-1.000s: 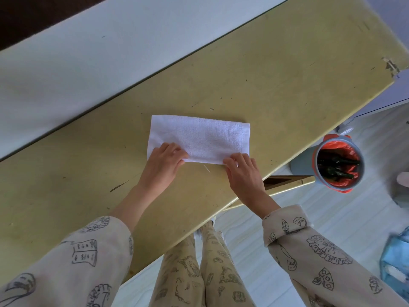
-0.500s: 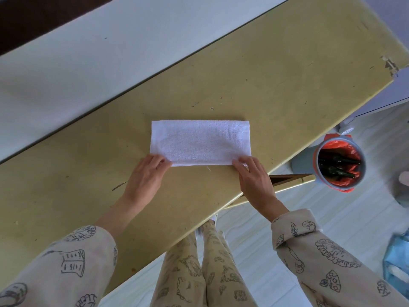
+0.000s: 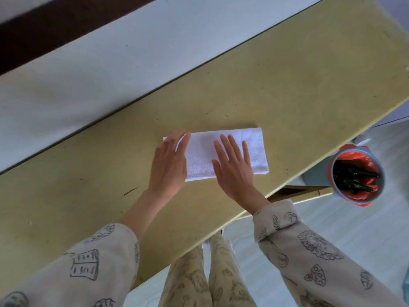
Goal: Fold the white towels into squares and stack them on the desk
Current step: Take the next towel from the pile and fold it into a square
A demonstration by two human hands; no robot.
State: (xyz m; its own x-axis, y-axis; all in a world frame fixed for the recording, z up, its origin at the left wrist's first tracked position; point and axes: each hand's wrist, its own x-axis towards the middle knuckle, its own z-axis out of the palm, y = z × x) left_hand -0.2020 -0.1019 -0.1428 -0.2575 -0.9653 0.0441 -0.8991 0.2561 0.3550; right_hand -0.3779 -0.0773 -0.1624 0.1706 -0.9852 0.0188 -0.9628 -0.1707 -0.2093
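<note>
Towel (image 3: 254,145): white, folded to a strip, flat on tabletop (image 3: 287,85). Left hand (image 3: 169,165) and right hand (image 3: 234,169): fingers straight, released, pressing it.

A grey bin (image 3: 356,176) lined with a red-orange bag is seen on the pale floor (image 3: 345,238) at the right, just beyond the near edge of the work surface, with dark objects inside it that cannot be made out clearly. A wide white panel (image 3: 110,69) is shown running diagonally across the upper left, bordered by a dark brown strip (image 3: 55,29) in the top corner. A sliver of something blue (image 3: 406,286) is cut off at the lower right edge.
</note>
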